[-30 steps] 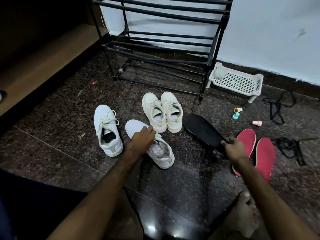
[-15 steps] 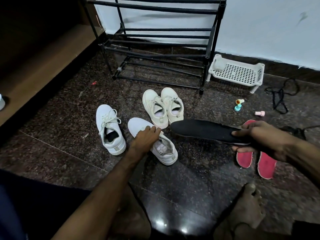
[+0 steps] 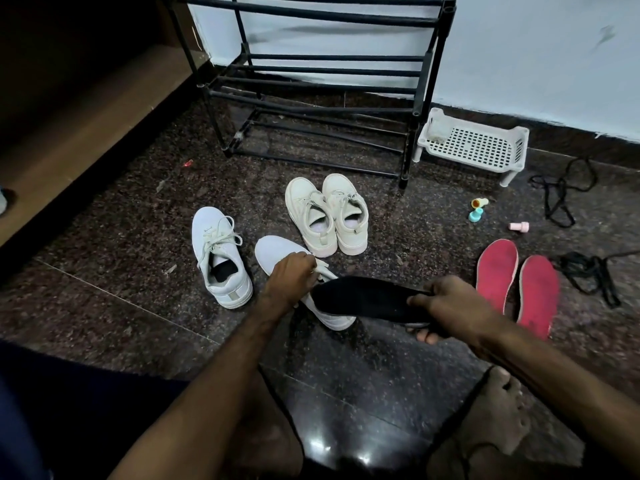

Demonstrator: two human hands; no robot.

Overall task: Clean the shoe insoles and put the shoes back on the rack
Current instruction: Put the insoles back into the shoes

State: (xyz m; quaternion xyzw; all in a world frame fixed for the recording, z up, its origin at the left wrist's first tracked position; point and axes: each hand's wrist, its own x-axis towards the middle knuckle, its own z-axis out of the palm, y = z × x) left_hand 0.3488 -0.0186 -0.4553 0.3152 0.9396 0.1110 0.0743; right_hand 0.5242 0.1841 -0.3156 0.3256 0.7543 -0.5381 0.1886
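The black insole (image 3: 363, 299) is gripped at its heel end by the right hand (image 3: 450, 306), fingers over the top and thumb beneath. Its toe end is brought to the mouth of the near white shoe (image 3: 277, 251), which is held at the laces by the curled fingers of the left hand (image 3: 289, 280). Whether the tip is already inside cannot be told, since the opening is covered by the insole.

At nine o'clock from this shoe its mate (image 3: 218, 244) is stood on the floor with a dark insole seen in its opening, so it is judged refitted. At twelve o'clock a cream pair (image 3: 304, 199) is set side by side. At three o'clock two red insoles (image 3: 497, 268) are laid flat, away from any shoe, with loose black laces (image 3: 576, 265) just beyond.

Further off at twelve o'clock, no shoes are seen on the visible bars of the rack (image 3: 311, 14). The refitting is judged partly done, and all racking is left.
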